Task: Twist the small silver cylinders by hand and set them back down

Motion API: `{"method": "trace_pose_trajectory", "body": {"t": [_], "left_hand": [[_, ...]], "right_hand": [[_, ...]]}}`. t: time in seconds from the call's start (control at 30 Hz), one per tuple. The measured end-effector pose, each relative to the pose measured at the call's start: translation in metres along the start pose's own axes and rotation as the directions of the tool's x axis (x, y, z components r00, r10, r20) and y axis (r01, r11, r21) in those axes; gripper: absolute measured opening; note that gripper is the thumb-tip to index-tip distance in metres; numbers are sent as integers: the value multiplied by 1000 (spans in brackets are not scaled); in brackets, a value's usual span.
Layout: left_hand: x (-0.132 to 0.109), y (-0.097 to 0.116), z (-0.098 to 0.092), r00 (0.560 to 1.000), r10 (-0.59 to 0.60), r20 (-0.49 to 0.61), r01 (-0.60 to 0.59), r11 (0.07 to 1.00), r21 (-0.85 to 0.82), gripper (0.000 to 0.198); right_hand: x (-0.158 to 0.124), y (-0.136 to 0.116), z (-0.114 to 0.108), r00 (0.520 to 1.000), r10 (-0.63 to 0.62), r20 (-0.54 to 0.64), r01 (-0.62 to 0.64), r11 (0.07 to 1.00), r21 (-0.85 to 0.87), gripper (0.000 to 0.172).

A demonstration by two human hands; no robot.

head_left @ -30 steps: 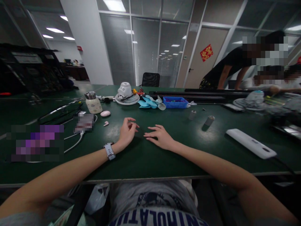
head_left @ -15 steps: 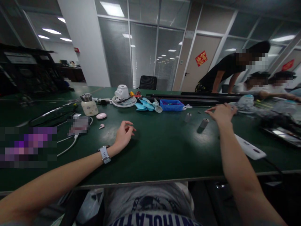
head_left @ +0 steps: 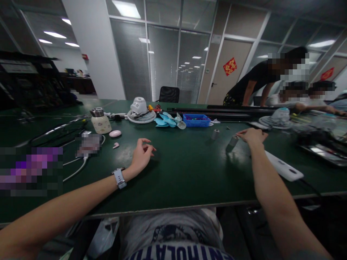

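Observation:
My left hand [head_left: 141,154] rests on the dark green table [head_left: 184,173], fingers loosely curled and apart, holding nothing; a watch sits on its wrist. My right arm is stretched out to the right. My right hand [head_left: 253,136] has its fingers drawn together on the top end of a small grey cylinder [head_left: 232,143], which leans on the table. A second small cylinder [head_left: 215,134] stands just left of it, untouched.
Far across the table lie a white fan housing [head_left: 139,108], pale blue fan blades [head_left: 168,121] and a blue tray [head_left: 197,120]. At left are a lidded cup [head_left: 100,122], a pink case [head_left: 115,133] and a white cable [head_left: 78,168]. A white power strip [head_left: 283,166] lies right; people lean over the far right.
My right hand left the table centre, swung out to the right with fingers spread, then drew back slightly and closed on the grey cylinder. My left hand stayed put.

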State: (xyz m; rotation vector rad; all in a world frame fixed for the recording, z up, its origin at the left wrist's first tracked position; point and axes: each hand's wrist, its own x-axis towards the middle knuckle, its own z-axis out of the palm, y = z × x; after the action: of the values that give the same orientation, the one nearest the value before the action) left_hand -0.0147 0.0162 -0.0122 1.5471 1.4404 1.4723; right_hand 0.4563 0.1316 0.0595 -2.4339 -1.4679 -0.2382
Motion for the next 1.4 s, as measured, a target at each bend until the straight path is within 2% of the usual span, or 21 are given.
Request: {"method": "trace_pose_trajectory", "body": {"t": [0.1, 0.2, 0.3, 0.4, 0.47, 0.57, 0.7, 0.77, 0.83, 0.93, 1.03, 1.1, 1.17, 1.3, 1.4], "left_hand": [[0, 0, 0, 1000, 3, -2, -3, 1000, -8, 27], [0, -1, 0, 1000, 3, -1, -3, 1000, 2, 27], [1, -2, 0, 1000, 8, 9, -8, 1000, 13, 27], [1, -3, 0, 1000, 3, 5, -3, 1000, 13, 27], [1, -3, 1, 1000, -4, 2, 4, 1000, 15, 27], [1, -2, 1, 1000, 4, 5, -4, 999, 32, 27], [-1, 1, 2, 998, -1, 55, -1, 999, 44, 27], [-2, 2, 3, 993, 4, 117, -8, 999, 34, 29], [-3, 5, 5, 984, 45, 172, -53, 998, 41, 32], [-8, 12, 10, 967, 152, 204, -174, 980, 96, 38], [-13, 21, 14, 942, 255, 220, -285, 951, 117, 46], [-17, 27, 16, 925, 298, 236, -326, 941, 89, 48], [-19, 32, 16, 918, 310, 247, -332, 942, 55, 49], [-19, 39, 12, 907, 293, 302, -315, 948, 29, 46], [-17, 41, 8, 865, 318, 388, -348, 938, 7, 43]], "right_hand": [[2, 1, 1, 999, 4, 34, -4, 1000, -4, 23], [-1, -3, 4, 999, -41, -31, 40, 999, -21, 35], [-8, -20, 15, 972, -196, -128, 198, 980, -3, 59], [-18, -46, 33, 925, -368, -96, 374, 926, 47, 71], [-21, -60, 45, 902, -424, -76, 430, 899, 84, 68], [-22, -72, 57, 904, -418, -90, 428, 888, 167, 54], [-29, -80, 60, 918, -381, -107, 396, 872, 287, 41], [-45, -89, 57, 897, -429, -106, 436, 823, 363, 38], [-73, -104, 52, 838, -533, -116, 522, 722, 454, 37], [-131, -132, 41, 680, -721, -130, 623, 475, 622, 43], [-190, -153, 29, 485, -864, -134, 584, 206, 786, 59], [-218, -160, 23, 391, -909, -141, 532, 98, 841, 69], [-234, -161, 21, 355, -921, -160, 517, 51, 855, 75], [-240, -160, 21, 353, -921, -166, 530, 50, 847, 78], [-237, -160, 23, 347, -924, -162, 532, 52, 845, 74]]}}
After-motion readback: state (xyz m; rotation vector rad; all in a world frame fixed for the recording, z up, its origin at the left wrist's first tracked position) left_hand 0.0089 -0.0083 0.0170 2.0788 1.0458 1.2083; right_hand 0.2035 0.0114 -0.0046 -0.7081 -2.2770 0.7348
